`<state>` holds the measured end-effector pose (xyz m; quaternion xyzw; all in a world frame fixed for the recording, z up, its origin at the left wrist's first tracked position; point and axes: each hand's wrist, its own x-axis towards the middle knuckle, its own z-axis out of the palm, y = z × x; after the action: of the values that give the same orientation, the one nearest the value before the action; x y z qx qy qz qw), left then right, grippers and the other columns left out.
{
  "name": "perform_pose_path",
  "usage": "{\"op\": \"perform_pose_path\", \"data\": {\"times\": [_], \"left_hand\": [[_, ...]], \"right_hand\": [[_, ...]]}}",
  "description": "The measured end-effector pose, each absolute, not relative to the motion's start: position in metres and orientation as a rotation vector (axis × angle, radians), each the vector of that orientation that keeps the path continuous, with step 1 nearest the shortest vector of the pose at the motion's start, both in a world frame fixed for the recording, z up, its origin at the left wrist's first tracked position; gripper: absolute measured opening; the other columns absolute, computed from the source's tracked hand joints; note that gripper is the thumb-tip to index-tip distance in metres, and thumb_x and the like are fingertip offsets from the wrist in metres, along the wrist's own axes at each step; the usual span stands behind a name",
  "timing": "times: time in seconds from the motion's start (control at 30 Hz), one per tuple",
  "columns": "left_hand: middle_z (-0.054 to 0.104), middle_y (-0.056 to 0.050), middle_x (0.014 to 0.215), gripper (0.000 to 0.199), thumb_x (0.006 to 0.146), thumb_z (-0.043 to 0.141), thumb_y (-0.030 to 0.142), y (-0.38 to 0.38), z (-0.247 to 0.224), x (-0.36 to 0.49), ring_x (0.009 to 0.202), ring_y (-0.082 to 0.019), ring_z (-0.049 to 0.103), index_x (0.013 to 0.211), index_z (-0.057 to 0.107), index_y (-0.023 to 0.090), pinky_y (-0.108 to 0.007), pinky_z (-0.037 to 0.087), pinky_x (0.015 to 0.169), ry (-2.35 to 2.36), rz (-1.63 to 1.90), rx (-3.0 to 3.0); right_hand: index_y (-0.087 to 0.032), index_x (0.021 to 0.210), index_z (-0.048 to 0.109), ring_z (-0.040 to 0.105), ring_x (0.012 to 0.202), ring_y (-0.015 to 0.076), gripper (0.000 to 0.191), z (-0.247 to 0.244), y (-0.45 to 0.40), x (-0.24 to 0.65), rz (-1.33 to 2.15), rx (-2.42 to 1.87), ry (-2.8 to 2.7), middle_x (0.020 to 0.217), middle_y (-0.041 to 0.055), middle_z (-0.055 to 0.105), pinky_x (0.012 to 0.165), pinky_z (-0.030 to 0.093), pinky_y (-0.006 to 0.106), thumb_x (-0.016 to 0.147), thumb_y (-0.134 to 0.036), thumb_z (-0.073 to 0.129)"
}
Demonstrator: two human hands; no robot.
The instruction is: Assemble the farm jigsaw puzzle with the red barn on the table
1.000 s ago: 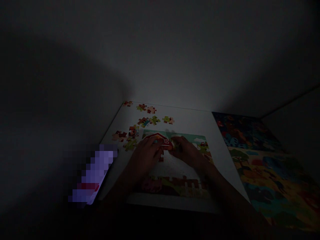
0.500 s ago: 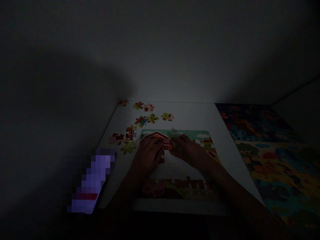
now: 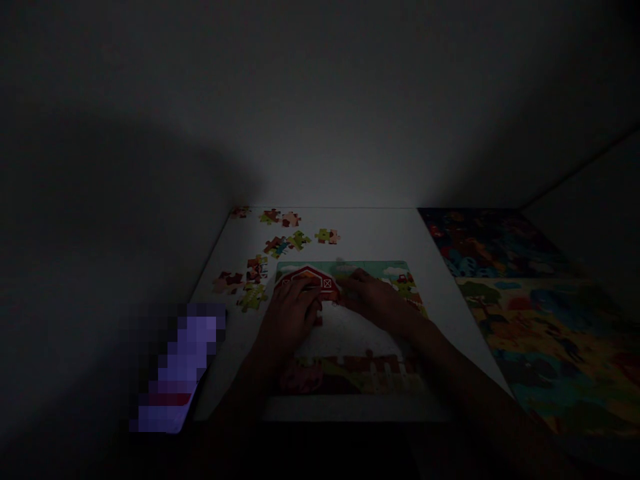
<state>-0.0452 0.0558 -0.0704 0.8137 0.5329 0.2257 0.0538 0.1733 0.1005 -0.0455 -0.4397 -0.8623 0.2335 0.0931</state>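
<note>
A partly assembled jigsaw puzzle lies on the white tabletop, with a red barn, sky and hills along its far side. My left hand rests on the lower part of the barn, its fingers laid out over the pieces. Just right of the barn is my right hand, its fingers drawn together at a puzzle piece by the barn's edge; the dim light and the fingers hide most of that piece. A front strip of joined pieces shows a fence and a pink animal. Between strip and barn, the white surface shows.
Several loose puzzle pieces are scattered left of the puzzle and behind it. A phone-like lit object, blurred out, stands at the table's left edge. Two colourful picture sheets lie on the right. A pale wall rises behind.
The view has shifted slightly, so the table appears a little further left. Both hands stay at the barn, with hardly any movement over the puzzle.
</note>
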Motion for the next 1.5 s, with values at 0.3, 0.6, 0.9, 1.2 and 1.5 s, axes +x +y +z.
{"op": "perform_pose_path", "data": {"times": [0.3, 0.6, 0.9, 1.2, 1.5], "left_hand": [[0.061, -0.008, 0.125, 0.025, 0.09, 0.054, 0.015, 0.053, -0.065, -0.04, 0.118, -0.026, 0.053, 0.111, 0.066, 0.02, -0.047, 0.039, 0.109, 1.649, 0.612, 2.516], [0.061, -0.005, 0.119, 0.026, 0.088, 0.059, 0.017, 0.048, -0.071, -0.037, 0.117, -0.024, 0.051, 0.111, 0.068, 0.026, -0.045, 0.038, 0.107, 1.66, 0.694, 2.424], [0.062, -0.005, 0.115, 0.026, 0.088, 0.06, 0.022, 0.042, -0.064, -0.038, 0.115, -0.023, 0.053, 0.111, 0.07, 0.029, -0.043, 0.041, 0.106, 1.677, 0.834, 2.353], [0.053, -0.012, 0.14, 0.043, 0.091, 0.051, 0.019, -0.03, -0.092, -0.076, 0.132, -0.029, 0.045, 0.133, 0.054, 0.02, -0.057, 0.035, 0.113, 1.922, 0.983, 2.292], [0.059, -0.01, 0.136, 0.037, 0.095, 0.047, 0.024, -0.052, -0.098, -0.084, 0.123, -0.027, 0.055, 0.131, 0.056, 0.021, -0.048, 0.051, 0.103, 1.903, 0.899, 2.397]], "right_hand": [[-0.023, 0.124, 0.064, 0.061, 0.093, 0.0202, 0.031, -0.044, 0.104, 0.176, 0.74, -1.295, -2.553, 0.108, 0.0098, 0.059, 0.078, 0.047, 0.031, 0.098, -0.033, 0.051], [-0.022, 0.123, 0.067, 0.062, 0.088, 0.0221, 0.038, -0.053, 0.109, 0.178, 0.805, -1.223, -2.477, 0.097, 0.0092, 0.062, 0.082, 0.052, 0.037, 0.094, -0.037, 0.048], [-0.021, 0.094, 0.076, 0.066, 0.087, 0.0243, 0.032, -0.031, 0.127, 0.156, 0.742, -1.208, -2.612, 0.094, 0.0091, 0.071, 0.083, 0.052, 0.038, 0.09, -0.035, 0.048], [-0.015, 0.115, 0.068, 0.066, 0.092, 0.0209, 0.036, -0.038, 0.161, 0.065, 0.762, -1.131, -2.53, 0.111, 0.0124, 0.069, 0.084, 0.052, 0.034, 0.091, -0.038, 0.056], [-0.014, 0.125, 0.058, 0.052, 0.116, 0.026, 0.049, -0.064, 0.18, 0.007, 0.564, -0.943, -2.653, 0.125, 0.016, 0.058, 0.101, 0.042, 0.041, 0.082, -0.035, 0.072]]}}
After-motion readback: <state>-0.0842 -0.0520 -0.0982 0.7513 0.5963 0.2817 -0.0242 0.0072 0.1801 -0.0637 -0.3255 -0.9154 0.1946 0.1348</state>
